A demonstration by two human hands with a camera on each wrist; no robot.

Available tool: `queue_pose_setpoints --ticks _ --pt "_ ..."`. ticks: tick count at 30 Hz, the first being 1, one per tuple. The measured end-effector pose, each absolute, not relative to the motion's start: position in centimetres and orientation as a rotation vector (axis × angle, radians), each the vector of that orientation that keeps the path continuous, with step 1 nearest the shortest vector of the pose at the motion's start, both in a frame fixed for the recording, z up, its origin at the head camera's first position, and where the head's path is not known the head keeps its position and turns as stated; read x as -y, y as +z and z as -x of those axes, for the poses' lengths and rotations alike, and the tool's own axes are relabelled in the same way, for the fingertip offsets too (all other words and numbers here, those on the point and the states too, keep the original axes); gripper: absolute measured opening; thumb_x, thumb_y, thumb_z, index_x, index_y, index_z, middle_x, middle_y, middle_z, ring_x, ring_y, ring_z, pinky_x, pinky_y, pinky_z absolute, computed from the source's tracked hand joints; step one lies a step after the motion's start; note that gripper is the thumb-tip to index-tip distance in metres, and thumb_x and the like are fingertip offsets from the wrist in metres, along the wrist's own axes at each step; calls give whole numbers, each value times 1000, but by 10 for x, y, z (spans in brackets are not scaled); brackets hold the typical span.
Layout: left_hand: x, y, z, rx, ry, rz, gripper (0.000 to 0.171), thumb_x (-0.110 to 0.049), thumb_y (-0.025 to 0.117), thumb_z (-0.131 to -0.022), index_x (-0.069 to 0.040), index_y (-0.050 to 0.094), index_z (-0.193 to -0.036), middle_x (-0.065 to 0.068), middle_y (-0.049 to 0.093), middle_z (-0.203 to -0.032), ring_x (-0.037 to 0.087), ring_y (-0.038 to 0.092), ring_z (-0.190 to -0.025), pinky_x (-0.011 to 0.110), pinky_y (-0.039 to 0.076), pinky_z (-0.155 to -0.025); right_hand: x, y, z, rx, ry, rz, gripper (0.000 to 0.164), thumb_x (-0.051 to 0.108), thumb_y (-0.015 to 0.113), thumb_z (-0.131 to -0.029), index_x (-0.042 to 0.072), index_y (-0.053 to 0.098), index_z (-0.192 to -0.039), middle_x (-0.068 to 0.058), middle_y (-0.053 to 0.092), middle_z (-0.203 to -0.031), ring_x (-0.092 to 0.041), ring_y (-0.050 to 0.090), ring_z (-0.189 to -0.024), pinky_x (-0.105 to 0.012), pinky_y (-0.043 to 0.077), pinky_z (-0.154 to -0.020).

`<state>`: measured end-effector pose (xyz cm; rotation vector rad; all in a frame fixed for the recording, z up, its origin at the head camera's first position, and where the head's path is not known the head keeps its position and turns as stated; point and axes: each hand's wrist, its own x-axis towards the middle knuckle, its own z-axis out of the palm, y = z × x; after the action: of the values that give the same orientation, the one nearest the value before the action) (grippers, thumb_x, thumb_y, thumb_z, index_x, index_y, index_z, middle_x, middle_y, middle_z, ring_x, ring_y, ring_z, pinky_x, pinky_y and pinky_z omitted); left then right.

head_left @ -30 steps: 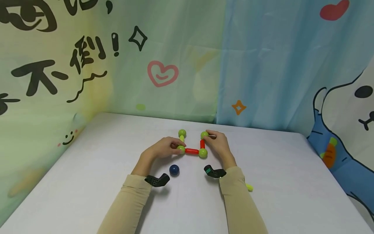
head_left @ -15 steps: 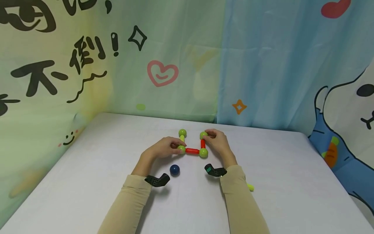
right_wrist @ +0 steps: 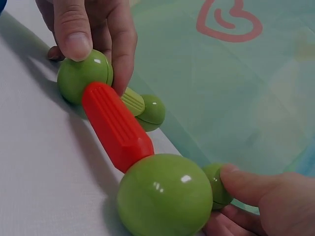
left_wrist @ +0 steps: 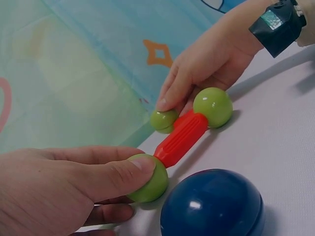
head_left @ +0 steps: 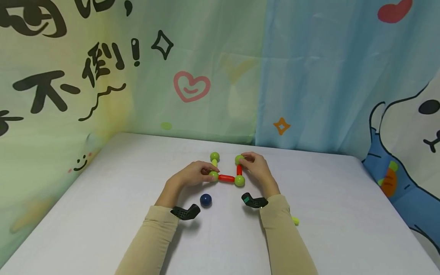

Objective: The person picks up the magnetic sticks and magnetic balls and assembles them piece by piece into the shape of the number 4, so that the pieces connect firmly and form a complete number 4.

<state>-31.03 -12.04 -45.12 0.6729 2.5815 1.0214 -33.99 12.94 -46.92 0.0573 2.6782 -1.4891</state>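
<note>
A U-shaped piece made of green balls and short rods lies on the white table. My left hand pinches its near-left green ball between thumb and fingers. My right hand pinches the far-right green ball. A red rod runs from the left-held ball to the near-right green ball. Another red rod joins that ball to the one in my right hand, and is mostly hidden in the right wrist view. On the left side, a yellow-green rod leads back to a far-left green ball.
A dark blue ball sits on the table between my forearms. By my right sleeve a yellow-green piece pokes out, partly covered. Printed curtains stand behind the table's far edge.
Very little differs. My right hand and its ball have shifted slightly; my left hand keeps its pinch in the same place.
</note>
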Motion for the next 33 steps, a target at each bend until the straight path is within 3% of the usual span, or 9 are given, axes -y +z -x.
queue_pose_setpoints --ticks 16,25,33 --pt "118 -450 310 -2569 1039 -677 29 -23 68 -88 -18 67 -116 -2 60 -90 12 48 -82 26 40 -73 -127 -468 339 -2590 -1640 -60 39 25 52 -98 5 51 -132 -21 58 -120 -23 66 -90 -28 55 -80" --pt "118 -452 308 -2584 1011 -663 28 -23 69 -88 -20 68 -115 -4 61 -93 12 50 -85 27 41 -77 -126 -471 337 -2475 -1759 -108 43 24 54 -98 5 48 -135 -20 55 -120 -10 62 -75 -22 55 -71" --pt "119 -452 309 -2591 1023 -675 29 -23 69 -88 -19 67 -116 -3 61 -93 12 49 -83 27 42 -75 -130 -468 338 -2466 -1726 -94 43 26 53 -98 7 49 -136 -16 55 -112 -12 58 -68 -21 52 -63"
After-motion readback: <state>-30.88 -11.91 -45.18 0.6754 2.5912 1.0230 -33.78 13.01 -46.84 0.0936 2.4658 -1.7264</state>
